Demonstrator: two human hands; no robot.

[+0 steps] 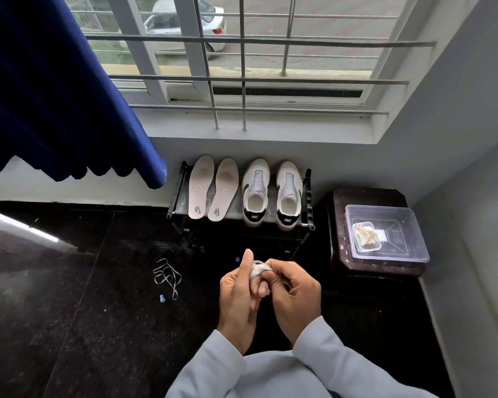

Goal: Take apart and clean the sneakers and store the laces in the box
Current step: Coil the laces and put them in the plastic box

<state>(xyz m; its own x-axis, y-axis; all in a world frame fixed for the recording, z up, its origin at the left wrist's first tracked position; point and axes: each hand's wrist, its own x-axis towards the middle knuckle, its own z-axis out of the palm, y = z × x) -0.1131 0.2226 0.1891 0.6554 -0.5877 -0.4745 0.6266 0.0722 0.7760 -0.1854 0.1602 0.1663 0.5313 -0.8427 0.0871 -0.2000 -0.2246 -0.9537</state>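
A white lace (257, 270) is wound around the fingers of my left hand (240, 294), thumb pointing up. My right hand (295, 294) pinches the wound lace from the right. A second loose lace (168, 277) lies tangled on the dark floor to the left. Two white sneakers (272, 193) without laces stand on a low black rack (308, 196), with two insoles (213, 191) lying beside them on the left. A clear plastic box (408, 239) sits open on a dark stool at the right, holding something pale.
A small blue object (162, 297) lies on the floor near the loose lace. A blue curtain (55, 90) hangs at the upper left. A barred window (242, 67) is above the rack. The dark stool (342, 225) stands against the right wall.
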